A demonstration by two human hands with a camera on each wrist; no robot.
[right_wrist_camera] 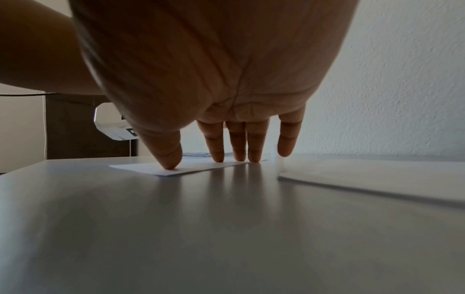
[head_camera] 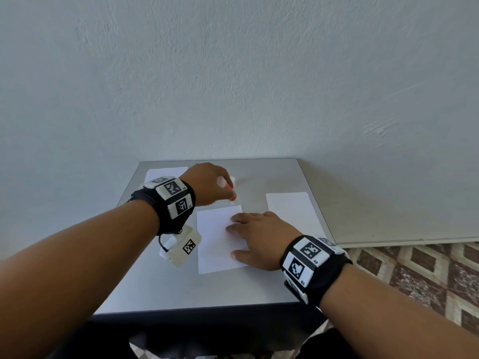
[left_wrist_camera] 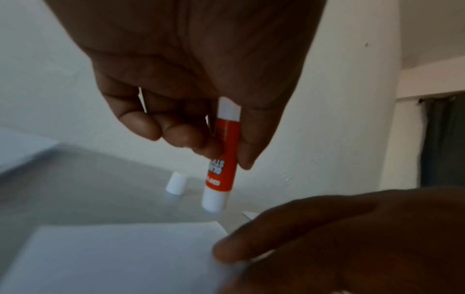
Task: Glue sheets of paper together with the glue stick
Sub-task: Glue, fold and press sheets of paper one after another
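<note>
Fingers (left_wrist_camera: pixel 196 143) and thumb of our left hand (head_camera: pixel 207 183) pinch the glue stick (left_wrist_camera: pixel 222 159) round its orange middle. We hold it nearly upright, long axis vertical, its lower white end pointing down at the desk (head_camera: pixel 155 281) just past the far edge of the middle sheet (head_camera: pixel 215 244); whether that end touches the surface we cannot tell. Its upper white end sits up inside our palm. White lettering runs along the orange label, too blurred for us to read. The white cap (left_wrist_camera: pixel 176 183) stands on the desk just beside the stick, toward the far edge.

Our right hand (head_camera: pixel 261 239) lies flat with straight, spread fingers (right_wrist_camera: pixel 217 143), the thumb and three fingertips pressing down on the right side of the middle sheet and gripping nothing; the little finger is off the paper.

We see a second sheet (head_camera: pixel 290 211) lying near the desk's right edge, and a third sheet (head_camera: pixel 160 173) at the far left corner, partly hidden by our left wrist. Both wrists wear black bands carrying white blocks printed with black square codes.

The desk is smooth, grey and slightly glossy, pushed against a pale, rough plastered wall (head_camera: pixel 233 73). To its right, the floor (head_camera: pixel 427 275) shows patterned tiles in dark red and beige.
</note>
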